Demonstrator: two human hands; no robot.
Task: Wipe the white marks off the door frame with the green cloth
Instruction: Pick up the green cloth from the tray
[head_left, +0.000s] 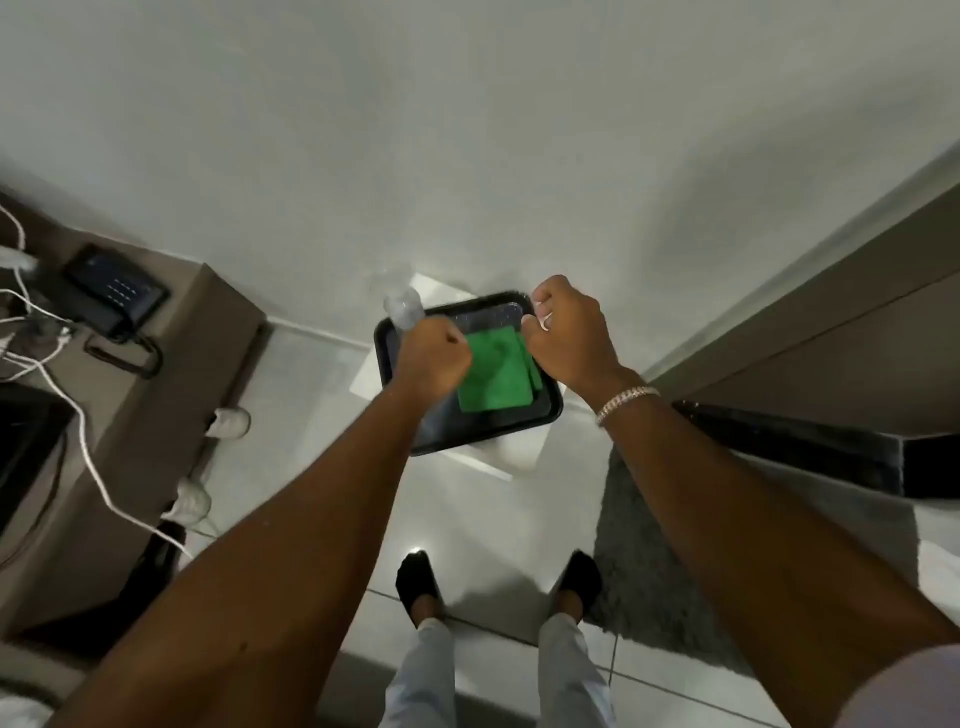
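The green cloth (496, 374) lies folded in a black tray (545, 421) on a low white stand. My left hand (434, 358) hovers over the tray's left side, fist closed around a clear plastic bottle (404, 307) that sticks out beyond the knuckles and looks blurred. My right hand (569, 332), with a bracelet on the wrist, is over the tray's far right corner with fingers curled in beside the cloth's edge; nothing shows in it. The brown door frame (831, 338) runs along the right. No white marks on it can be made out.
A brown cabinet (156, 374) at the left carries a black device (117, 291) and white cables. A grey mat (675, 545) lies on the tiled floor at the right. My feet in black shoes (415, 582) stand just short of the tray. A plain white wall is ahead.
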